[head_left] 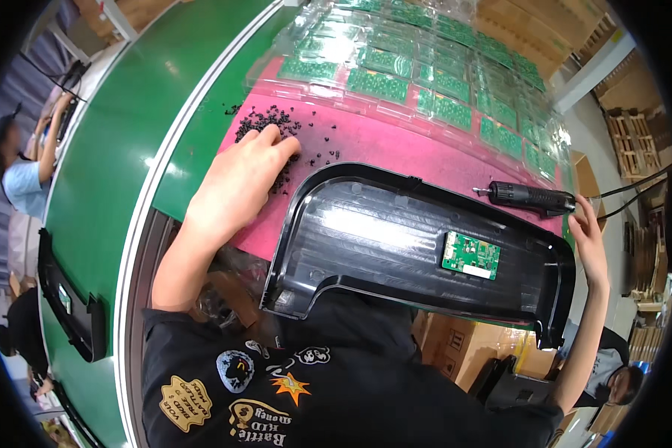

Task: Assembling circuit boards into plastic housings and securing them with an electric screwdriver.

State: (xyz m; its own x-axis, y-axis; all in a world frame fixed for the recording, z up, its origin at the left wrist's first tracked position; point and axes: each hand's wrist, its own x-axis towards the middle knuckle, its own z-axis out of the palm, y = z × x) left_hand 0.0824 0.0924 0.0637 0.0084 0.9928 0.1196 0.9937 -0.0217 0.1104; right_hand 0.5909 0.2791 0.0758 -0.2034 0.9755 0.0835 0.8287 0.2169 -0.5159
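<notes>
My left hand (243, 175) reaches into a pile of small black screws (266, 119) on the pink mat. Its fingers are bent and drawn together, and what lies between the fingertips is hidden. In front of me rests a long black plastic cover (373, 231), its hollow side up. A green circuit board (470, 255) sits inside it, toward the right. My right hand (588, 237) is at the cover's right end, fingers stretched and apart, close against the rear of a black electric screwdriver (530, 198). The screwdriver lies on the mat, its bit pointing left.
Clear plastic trays (381, 82) of green boards are stacked across the back of the pink mat (313, 138). Left of a metal rail runs a green belt (97, 209) carrying another black cover (71, 299). Other people work beyond it. Cardboard boxes (455, 347) stand below.
</notes>
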